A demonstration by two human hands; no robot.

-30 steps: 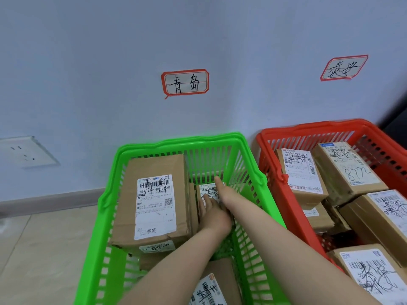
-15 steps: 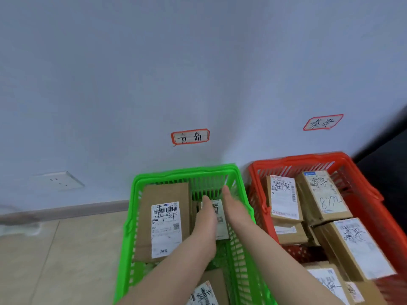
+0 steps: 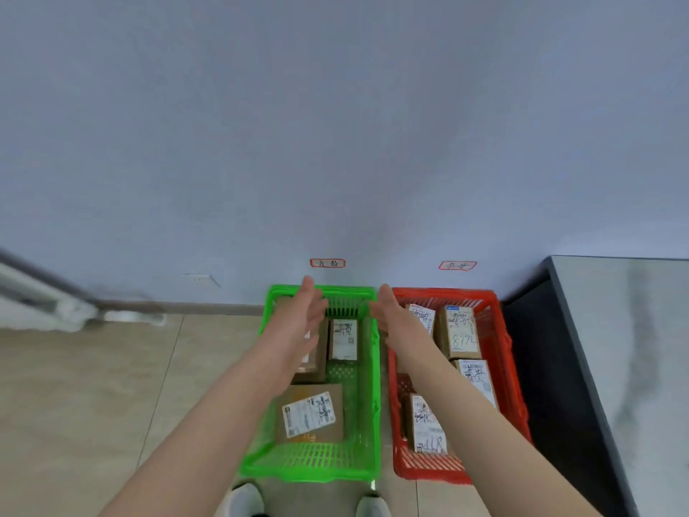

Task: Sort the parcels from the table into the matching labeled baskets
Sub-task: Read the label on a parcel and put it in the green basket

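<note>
Left hand (image 3: 306,311) and right hand (image 3: 391,315) spread wide, empty, above green basket (image 3: 367,367). Parcels (image 3: 309,414) lie inside. Red basket (image 3: 499,352) just beside, also holding parcels. Dark table (image 3: 626,330) at right. Wall labels (image 3: 327,263) behind.

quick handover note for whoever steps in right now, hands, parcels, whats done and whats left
Left hand: open, empty, above the green basket.
Right hand: open, empty, between the two baskets.
Green basket holds three visible parcels; the small parcel lies at its far end.
Red basket holds at least four.
Done: nothing in hand.
Left: fetch the next parcel; only part of the table, at the right, is in view, with no parcels on it.
</note>
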